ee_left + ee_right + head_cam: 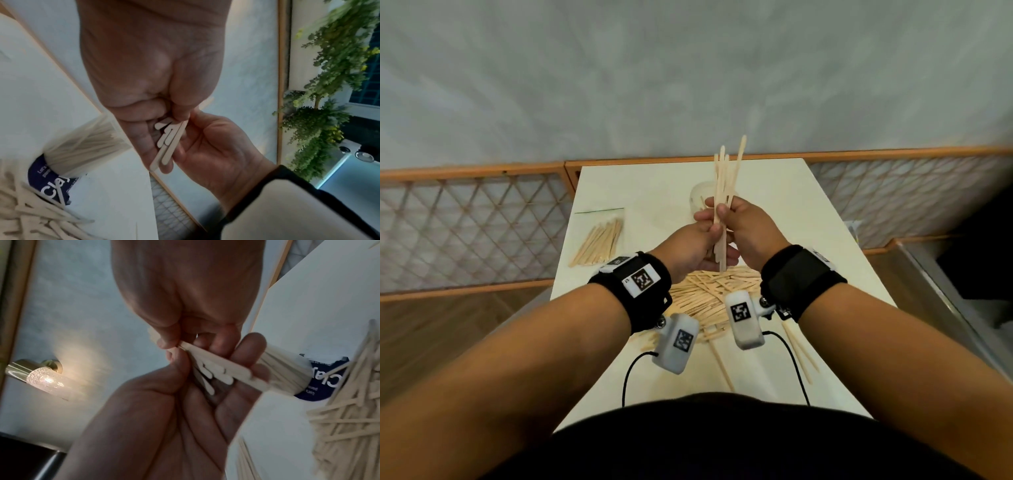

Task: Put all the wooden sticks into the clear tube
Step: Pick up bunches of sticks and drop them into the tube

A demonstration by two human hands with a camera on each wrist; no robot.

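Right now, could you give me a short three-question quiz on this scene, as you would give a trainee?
1. True or false: only the left hand grips the bundle of wooden sticks.
2. Where does the clear tube stand? A) beyond the hands B) inside the plastic bag C) on the floor
3. Fill in: loose sticks lie in a ___ on the white table, under the wrists.

Key: 1 false, the right hand grips it too; 2 A; 3 pile.
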